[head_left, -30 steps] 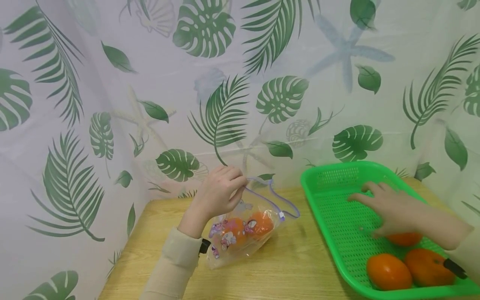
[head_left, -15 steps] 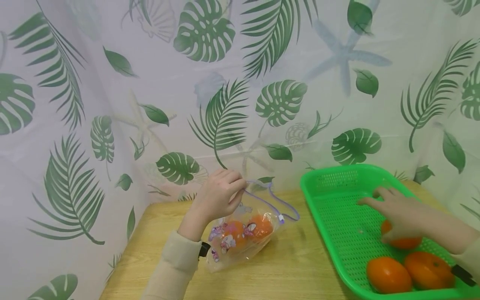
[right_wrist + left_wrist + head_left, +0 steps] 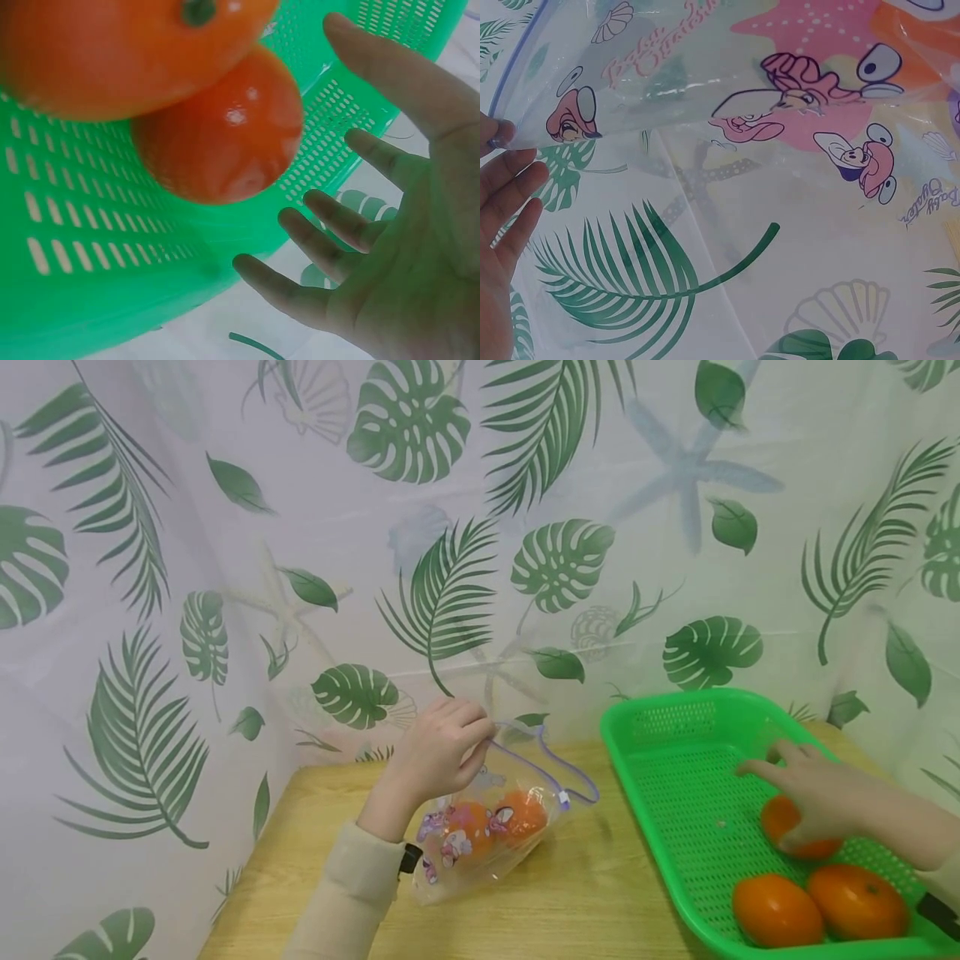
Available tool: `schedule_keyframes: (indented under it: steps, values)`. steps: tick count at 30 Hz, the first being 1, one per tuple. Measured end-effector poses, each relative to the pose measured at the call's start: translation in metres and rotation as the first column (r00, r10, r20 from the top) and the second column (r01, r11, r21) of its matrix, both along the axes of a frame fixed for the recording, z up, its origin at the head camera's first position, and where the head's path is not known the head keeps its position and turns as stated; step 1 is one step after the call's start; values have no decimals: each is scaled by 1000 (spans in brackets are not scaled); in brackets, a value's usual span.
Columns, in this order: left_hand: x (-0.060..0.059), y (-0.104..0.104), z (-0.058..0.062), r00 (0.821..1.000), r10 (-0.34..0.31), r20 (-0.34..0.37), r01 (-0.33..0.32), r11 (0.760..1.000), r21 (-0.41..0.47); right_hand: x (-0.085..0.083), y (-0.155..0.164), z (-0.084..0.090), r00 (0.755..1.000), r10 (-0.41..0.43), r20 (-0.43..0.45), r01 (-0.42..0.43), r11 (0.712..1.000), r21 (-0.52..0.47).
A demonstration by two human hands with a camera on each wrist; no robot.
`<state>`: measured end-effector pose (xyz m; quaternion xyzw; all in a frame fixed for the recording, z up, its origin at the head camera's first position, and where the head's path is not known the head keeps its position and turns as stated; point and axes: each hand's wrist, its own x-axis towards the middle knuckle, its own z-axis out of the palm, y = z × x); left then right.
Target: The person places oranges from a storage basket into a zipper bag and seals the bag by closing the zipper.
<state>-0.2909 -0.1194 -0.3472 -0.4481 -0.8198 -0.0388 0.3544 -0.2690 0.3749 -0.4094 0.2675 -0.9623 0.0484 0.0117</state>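
Three oranges lay in the green tray [image 3: 652, 727] as the right hand [image 3: 813, 797], fingers spread and gripping nothing, had slid nearer onto the rear orange [image 3: 783, 827], suggesting a pickup, while the left hand [image 3: 438, 752] kept pinching the printed bag [image 3: 487, 835] open.

Bare wood is lying open along the table [image 3: 600, 902] between the printed zip bag [image 3: 480, 839] and the green perforated tray [image 3: 660, 718], wide enough for a hand to be passing from the near edge toward the back. The leaf-print curtain [image 3: 375, 568] is closing off the back edge and the left side, hanging just behind the bag. The left hand [image 3: 438, 752] is holding the bag's mouth up, blocking the back left corner. Inside the tray, the far half of the floor is lying free; three oranges are crowding its near right corner, the right hand [image 3: 817, 793] covering the farthest orange [image 3: 783, 827]
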Motion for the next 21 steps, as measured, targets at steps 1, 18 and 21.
schedule_keyframes:
  steps: [1, 18, 21]
  values:
    - [0, 0, 0, 1000, 1, 0, -1, 1000, -1, 0, 1, -1, 1000, -2, 7, 2, 1000, 1]
    - [-1, 1, 1, 1000, 5, -1, -5, 1000, -15, -3, 6, -2, 992, -27, 121, 25, 1000, 11]
    - [-1, 2, 1, 1000, 8, 1, -8, 1000, -19, -3, 5, -2, 988, -31, 152, 27, 999, 34]
